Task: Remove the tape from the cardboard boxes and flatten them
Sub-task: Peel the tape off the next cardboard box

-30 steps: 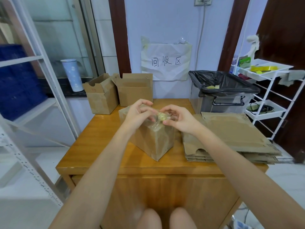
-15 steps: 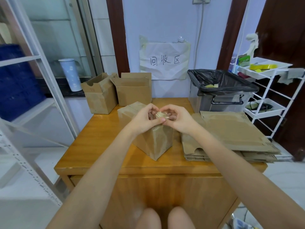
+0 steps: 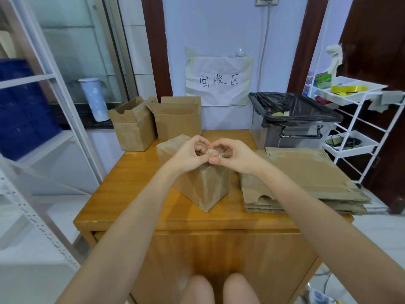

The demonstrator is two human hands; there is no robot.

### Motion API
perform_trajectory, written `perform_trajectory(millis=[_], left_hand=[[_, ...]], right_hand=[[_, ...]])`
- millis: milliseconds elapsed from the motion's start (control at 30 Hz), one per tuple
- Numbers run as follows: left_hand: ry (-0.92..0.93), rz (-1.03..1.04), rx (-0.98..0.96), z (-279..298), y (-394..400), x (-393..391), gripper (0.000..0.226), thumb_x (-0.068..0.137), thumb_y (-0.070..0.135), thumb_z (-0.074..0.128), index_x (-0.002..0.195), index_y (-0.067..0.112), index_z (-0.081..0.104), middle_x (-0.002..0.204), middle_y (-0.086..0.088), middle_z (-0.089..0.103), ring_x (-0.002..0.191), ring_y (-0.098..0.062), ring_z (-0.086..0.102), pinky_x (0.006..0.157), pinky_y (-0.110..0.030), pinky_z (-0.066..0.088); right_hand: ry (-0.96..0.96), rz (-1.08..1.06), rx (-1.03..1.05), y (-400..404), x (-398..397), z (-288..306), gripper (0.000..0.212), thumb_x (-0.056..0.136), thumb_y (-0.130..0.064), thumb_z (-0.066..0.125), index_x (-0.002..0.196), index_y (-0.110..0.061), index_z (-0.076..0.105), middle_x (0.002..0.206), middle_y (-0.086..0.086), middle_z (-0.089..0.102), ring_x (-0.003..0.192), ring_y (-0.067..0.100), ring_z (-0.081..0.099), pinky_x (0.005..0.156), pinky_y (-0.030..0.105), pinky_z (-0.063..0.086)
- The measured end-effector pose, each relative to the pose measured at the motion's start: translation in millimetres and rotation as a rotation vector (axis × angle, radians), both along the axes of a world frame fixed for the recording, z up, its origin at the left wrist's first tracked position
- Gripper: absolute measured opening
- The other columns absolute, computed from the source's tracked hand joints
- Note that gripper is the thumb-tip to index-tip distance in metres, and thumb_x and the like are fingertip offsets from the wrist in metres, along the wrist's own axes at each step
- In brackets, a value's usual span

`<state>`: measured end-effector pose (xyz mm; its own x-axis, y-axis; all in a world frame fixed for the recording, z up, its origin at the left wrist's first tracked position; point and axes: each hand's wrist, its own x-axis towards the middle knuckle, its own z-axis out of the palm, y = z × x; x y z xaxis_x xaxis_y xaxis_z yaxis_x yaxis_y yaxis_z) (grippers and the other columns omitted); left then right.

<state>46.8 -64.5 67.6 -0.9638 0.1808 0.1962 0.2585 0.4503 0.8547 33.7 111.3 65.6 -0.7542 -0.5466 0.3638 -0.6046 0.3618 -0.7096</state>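
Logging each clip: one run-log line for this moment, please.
both hands pinch tape wad | closed box beneath | flattened stack on table's right | bin behind

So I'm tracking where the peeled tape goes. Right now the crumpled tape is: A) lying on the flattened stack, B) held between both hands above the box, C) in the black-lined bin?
B: the wad of clear tape is pinched between the left hand and right hand above the box.

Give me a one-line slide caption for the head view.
Both hands, left hand and right hand, pinch a tape wad above the closed cardboard box on the wooden table.
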Motion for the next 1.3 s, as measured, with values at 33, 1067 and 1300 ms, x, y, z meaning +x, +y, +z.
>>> perform_trajectory(millis=[33,1067,1300], left_hand=[[-0.041,0.021,0.035,3.3,-1.3,-0.8,0.018,0.097,0.033,0.054,0.101,0.015,0.057,0.076,0.005,0.063,0.080,-0.011,0.062,0.068,-0.012,0.044],[0.227,0.106,-0.453,-15.9,-1.6,-2.3,0.037,0.097,0.006,0.036,0.109,0.029,0.064,0.121,0.010,0.054,0.117,-0.009,0.046,0.096,-0.034,0.038],[0.249,0.164,-0.495,-16.4,4.0,-1.1,0.038,0.097,0.006,0.034,0.111,0.028,0.063,0.122,0.008,0.052,0.119,-0.011,0.044,0.091,-0.030,0.035]], right_hand=[[0.007,-0.017,-0.004,0.7,-0.5,0.9,0.023,0.083,-0.024,0.073,0.104,-0.020,0.065,0.101,-0.004,0.067,0.098,0.013,0.063,0.089,0.030,0.052],[0.528,-0.111,0.328,20.9,7.6,-8.4,0.038,0.088,-0.027,0.066,0.124,-0.016,0.064,0.106,0.005,0.059,0.095,0.023,0.053,0.081,0.037,0.047],[0.760,-0.124,0.474,23.5,3.0,0.5,0.039,0.069,-0.011,0.084,0.104,-0.003,0.070,0.083,0.011,0.064,0.073,0.031,0.063,0.065,0.037,0.053]])
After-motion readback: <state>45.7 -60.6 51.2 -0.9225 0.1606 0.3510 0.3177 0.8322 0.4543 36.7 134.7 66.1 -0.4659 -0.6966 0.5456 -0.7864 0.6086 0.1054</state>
